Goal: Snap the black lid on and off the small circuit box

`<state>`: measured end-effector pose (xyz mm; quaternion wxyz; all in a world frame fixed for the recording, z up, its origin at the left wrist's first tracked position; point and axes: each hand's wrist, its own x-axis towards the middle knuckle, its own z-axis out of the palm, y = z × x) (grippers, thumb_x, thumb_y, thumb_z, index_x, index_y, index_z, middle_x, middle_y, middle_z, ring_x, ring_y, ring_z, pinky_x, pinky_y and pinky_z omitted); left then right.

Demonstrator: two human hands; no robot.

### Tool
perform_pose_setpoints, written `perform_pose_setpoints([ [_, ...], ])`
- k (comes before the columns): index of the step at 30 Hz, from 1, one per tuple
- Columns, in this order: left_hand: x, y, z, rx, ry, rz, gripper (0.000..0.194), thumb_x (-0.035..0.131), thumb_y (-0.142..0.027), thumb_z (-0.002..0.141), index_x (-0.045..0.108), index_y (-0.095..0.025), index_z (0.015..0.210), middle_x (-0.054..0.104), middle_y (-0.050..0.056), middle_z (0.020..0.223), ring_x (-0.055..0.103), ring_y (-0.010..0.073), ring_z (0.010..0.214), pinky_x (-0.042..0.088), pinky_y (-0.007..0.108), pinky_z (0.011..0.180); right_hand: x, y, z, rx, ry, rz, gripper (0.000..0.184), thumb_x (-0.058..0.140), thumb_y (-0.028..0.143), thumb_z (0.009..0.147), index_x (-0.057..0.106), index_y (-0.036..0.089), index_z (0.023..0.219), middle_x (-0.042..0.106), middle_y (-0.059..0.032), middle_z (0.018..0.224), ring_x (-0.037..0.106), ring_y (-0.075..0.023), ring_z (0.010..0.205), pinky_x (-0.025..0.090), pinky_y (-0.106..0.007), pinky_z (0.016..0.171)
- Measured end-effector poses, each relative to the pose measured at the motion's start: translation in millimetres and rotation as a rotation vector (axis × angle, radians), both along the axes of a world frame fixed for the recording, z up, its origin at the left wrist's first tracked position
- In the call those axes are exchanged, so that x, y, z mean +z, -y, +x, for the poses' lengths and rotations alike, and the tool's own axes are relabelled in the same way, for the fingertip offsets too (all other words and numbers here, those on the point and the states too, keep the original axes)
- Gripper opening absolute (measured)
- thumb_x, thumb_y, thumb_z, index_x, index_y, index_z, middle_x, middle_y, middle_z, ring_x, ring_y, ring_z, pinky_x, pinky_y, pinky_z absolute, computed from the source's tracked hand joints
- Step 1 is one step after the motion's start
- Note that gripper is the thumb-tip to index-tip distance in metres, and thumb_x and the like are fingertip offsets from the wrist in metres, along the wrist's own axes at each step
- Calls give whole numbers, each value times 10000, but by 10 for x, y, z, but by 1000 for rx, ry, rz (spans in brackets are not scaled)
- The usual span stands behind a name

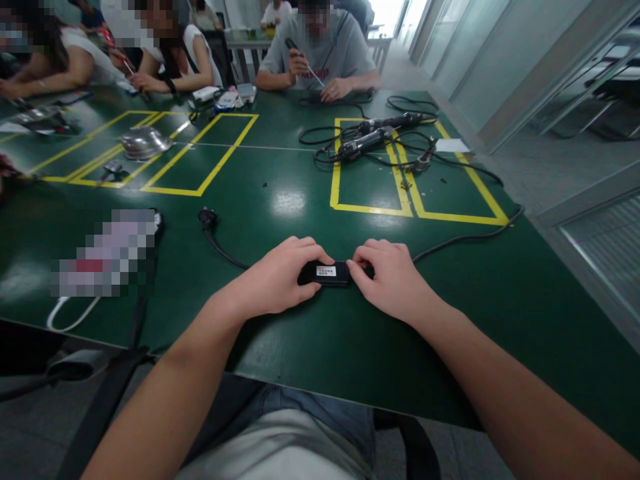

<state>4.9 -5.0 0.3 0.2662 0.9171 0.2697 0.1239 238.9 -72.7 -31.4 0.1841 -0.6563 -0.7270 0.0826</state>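
Note:
A small black in-line cord box [332, 274] with a white printed label lies on the green table in front of me. My left hand [287, 273] grips its left part between thumb and fingers. At its right end, my right hand [383, 273] has thumb and fingertips pinched together against the box. A black power cord [465, 238] runs from behind my right hand towards the table's right edge. Beyond my left hand, another stretch of cord ends in a black plug [207, 217]. My fingers hide both ends of the box.
On the left lies a phone-like item [107, 250], blurred out, with a white strap. Farther back are a metal bowl [146, 143], corded black tools [365, 141] and yellow tape rectangles [373, 209]. Across the table a person [320, 60] holds a screwdriver [305, 61]; other people sit at left.

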Motion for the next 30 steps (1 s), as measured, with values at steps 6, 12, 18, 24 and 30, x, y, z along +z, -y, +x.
perform_pose_setpoints([
  [6, 32, -15, -11, 17, 29, -49, 341, 749, -177, 889, 743, -247, 1223, 765, 48, 1179, 702, 249, 1099, 561, 405, 999, 9, 5, 6, 9, 25, -23, 294, 514, 323, 1017, 577, 224, 747, 641, -59, 819, 561, -235, 820, 362, -410, 848],
  [12, -9, -110, -42, 268, 56, 94, 223, 735, -186, 923, 701, -219, 1141, 775, 66, 1173, 685, 273, 1101, 548, 432, 987, 23, 12, -7, -12, 104, -54, 374, 511, 343, 1053, 566, 219, 704, 620, -62, 821, 556, -239, 839, 349, -402, 831],
  [18, -103, -170, -80, 268, -87, 243, 64, 671, -194, 993, 721, -202, 1031, 729, 115, 1272, 644, 304, 1159, 543, 486, 1039, 21, -2, 16, -38, 116, -38, 463, 456, 378, 1090, 641, 211, 699, 646, -80, 827, 550, -240, 835, 347, -418, 822],
  [24, 0, -143, -112, 224, -199, 382, 367, 619, -390, 1073, 832, -173, 867, 691, 129, 1045, 611, 286, 979, 550, 459, 910, 83, -21, -11, -54, 124, -107, 490, 512, 383, 1081, 568, 210, 626, 627, -74, 810, 553, -239, 832, 353, -412, 822],
  [30, -15, -96, -5, 170, -446, 463, 497, 521, -384, 1124, 863, -139, 859, 693, 121, 861, 586, 266, 842, 504, 415, 781, 52, -16, -31, -69, 110, -70, 512, 588, 427, 1060, 526, 210, 601, 606, -58, 779, 540, -226, 812, 334, -396, 808],
])
